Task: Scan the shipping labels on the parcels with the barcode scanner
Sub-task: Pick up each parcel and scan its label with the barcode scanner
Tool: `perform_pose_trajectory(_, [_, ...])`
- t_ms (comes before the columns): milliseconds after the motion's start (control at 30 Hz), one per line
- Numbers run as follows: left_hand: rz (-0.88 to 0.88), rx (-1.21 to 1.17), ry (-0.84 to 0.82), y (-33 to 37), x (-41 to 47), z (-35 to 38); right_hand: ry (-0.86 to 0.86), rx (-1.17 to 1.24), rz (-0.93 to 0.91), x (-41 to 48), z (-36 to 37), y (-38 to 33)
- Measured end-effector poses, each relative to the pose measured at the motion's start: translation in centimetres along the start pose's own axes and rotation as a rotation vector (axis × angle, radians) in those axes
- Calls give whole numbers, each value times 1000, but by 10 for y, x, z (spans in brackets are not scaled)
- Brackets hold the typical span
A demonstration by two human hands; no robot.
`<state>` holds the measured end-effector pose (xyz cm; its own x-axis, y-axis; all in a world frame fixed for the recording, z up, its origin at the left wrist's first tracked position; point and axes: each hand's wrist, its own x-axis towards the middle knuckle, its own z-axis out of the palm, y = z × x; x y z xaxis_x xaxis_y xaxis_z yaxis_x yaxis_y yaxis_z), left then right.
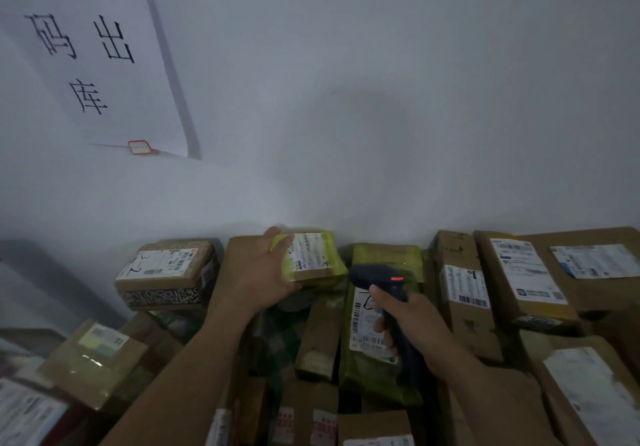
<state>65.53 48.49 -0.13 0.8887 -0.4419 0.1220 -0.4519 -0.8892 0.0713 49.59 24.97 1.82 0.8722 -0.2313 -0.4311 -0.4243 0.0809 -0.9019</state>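
The lower half of the frame is filled with a pile of closed parcels standing against a pale wall [381,99]. All are sealed, so what is inside cannot be seen. Most are brown cardboard boxes with white labels on top: one box marked "3-2" [166,272] at the middle left, and a row of taller boxes [464,293] at the right edge. A long green-yellow bag parcel [374,373] lies in the lower centre, with its own label facing up.

The left hand [256,272] grasps a small yellow parcel [317,272] in the centre of the frame. The thumb lies on its far upper corner and the fingers are curled around its near edge. The shipping label [308,250] on this parcel faces up and is not covered.

The right hand [415,321] is clenched around the handle of the dark barcode scanner [374,274], right of centre, above the green-yellow bag parcel. The head of the scanner, with a small red light on top, is just beside the lower right corner of the yellow parcel; whether they touch I cannot tell.

A white paper sheet [97,47] with large black characters hangs on the wall in the upper left.
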Motion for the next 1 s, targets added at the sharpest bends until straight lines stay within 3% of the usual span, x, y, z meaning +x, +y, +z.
perform_pose_trajectory(300, [17,-249,-366,13,32,30,54,82,63,6,-10,13])
perform_pose_trajectory(567, [-26,40,-280,34,13,50,39,23,51,-2,-7,5])
perform_pose_trajectory(1000, [-304,-240,-138,47,-136,-57,16,-201,-190,-134,9,-55])
